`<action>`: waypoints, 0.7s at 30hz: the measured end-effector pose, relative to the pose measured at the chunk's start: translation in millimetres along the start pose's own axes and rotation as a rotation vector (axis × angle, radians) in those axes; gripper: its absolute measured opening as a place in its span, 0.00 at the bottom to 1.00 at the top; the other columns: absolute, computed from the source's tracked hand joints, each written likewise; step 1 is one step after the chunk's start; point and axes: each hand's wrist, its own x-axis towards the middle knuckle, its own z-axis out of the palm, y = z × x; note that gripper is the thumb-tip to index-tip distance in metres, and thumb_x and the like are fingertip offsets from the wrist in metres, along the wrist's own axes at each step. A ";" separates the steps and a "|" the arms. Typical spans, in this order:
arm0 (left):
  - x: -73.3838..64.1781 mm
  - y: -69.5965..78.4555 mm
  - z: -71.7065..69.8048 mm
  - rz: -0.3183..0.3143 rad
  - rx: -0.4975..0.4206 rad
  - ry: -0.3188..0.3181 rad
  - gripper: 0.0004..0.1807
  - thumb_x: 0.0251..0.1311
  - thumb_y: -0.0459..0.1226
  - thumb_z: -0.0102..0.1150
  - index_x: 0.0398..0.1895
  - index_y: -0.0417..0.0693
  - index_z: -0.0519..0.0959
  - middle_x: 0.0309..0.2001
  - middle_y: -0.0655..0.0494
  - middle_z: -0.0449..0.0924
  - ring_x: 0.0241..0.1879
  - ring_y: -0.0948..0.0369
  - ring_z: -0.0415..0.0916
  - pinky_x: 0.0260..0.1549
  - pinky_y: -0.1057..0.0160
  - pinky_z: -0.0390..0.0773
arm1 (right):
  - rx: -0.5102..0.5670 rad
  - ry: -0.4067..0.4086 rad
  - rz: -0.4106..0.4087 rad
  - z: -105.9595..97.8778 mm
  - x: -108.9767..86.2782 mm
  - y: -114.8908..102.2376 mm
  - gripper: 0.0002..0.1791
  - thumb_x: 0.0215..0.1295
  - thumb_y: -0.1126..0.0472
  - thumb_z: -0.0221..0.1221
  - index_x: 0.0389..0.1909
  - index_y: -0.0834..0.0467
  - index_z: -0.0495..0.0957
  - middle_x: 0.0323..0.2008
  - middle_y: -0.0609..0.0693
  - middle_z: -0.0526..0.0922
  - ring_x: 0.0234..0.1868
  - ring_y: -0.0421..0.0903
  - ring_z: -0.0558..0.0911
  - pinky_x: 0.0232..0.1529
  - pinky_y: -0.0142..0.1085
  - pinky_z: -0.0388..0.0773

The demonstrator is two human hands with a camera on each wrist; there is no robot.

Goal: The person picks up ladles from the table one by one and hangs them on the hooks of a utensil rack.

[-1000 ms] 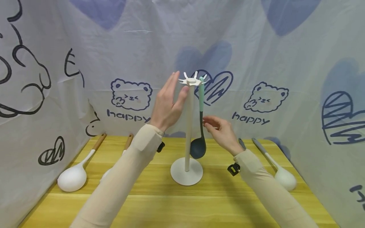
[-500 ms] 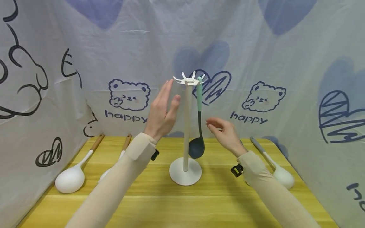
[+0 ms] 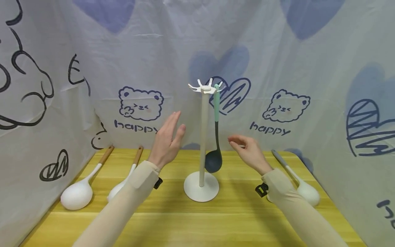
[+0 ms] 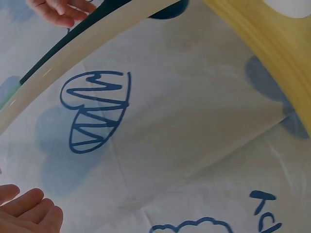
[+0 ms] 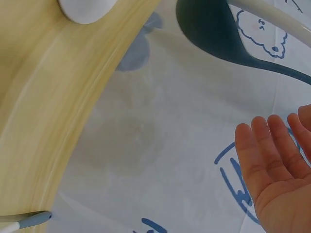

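Note:
A ladle with a mint handle and dark bowl (image 3: 213, 161) hangs by its handle end from a hook of the white utensil stand (image 3: 202, 137). My left hand (image 3: 166, 142) is raised to the left of the pole, fingers extended and holding nothing. On the other side my right hand (image 3: 249, 152) hovers apart from the ladle, its fingers gently bent around nothing. The right wrist view shows that hand (image 5: 277, 174) with its palm bare, below the dark ladle (image 5: 209, 24). In the left wrist view, the left fingers (image 4: 36, 208) are also bare.
Two white ladles with wooden handles lie at the left, one outermost (image 3: 77, 195) and one (image 3: 117, 188) partly behind my left forearm. At the right lies a pale ladle with a grey handle (image 3: 308, 193). The wooden table (image 3: 197, 226) backs onto a printed curtain (image 3: 172, 51).
My left hand has moved down and left, away from the stand's top. My right hand has drawn back to the right from the ladle's shaft. The ladle stays hanging.

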 end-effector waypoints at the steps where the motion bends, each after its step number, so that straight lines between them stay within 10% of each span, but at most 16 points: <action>1: -4.0 -3.1 1.3 -0.006 -0.003 -0.009 0.33 0.76 0.54 0.34 0.76 0.46 0.57 0.76 0.46 0.56 0.76 0.50 0.52 0.75 0.48 0.53 | -0.005 -0.003 0.006 -0.1 -0.9 1.9 0.16 0.74 0.57 0.54 0.57 0.57 0.78 0.56 0.53 0.82 0.58 0.52 0.79 0.59 0.49 0.78; 21: -32.4 -38.1 -3.4 -0.096 0.060 -0.090 0.31 0.76 0.51 0.39 0.76 0.48 0.55 0.76 0.46 0.56 0.74 0.47 0.55 0.73 0.44 0.57 | -0.101 -0.029 0.048 -5.6 -15.0 34.1 0.15 0.73 0.56 0.54 0.55 0.56 0.79 0.54 0.54 0.83 0.55 0.53 0.81 0.56 0.50 0.79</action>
